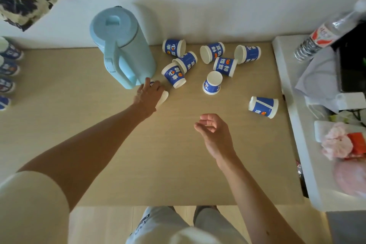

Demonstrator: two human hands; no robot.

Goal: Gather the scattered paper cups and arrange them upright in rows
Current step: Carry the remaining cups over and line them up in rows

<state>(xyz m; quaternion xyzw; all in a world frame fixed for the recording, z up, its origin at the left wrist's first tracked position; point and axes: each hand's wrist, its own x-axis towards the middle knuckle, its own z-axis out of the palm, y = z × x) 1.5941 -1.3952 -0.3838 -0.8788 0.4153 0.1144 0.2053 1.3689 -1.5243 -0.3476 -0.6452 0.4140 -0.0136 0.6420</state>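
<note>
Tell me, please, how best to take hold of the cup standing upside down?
I'd pinch the cup across its side wall, coming from above with the right hand: it stands mouth-down, narrow base up, with open space on both sides.

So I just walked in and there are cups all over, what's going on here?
A person is tidying paper cups on the wooden table. Their left hand grips one cup beside the light blue jug. The right hand hovers over the table, holding nothing. Eight scattered cups remain, most on their sides, and one upside-down cup. A row of cups at the left edge looks upright.
</note>
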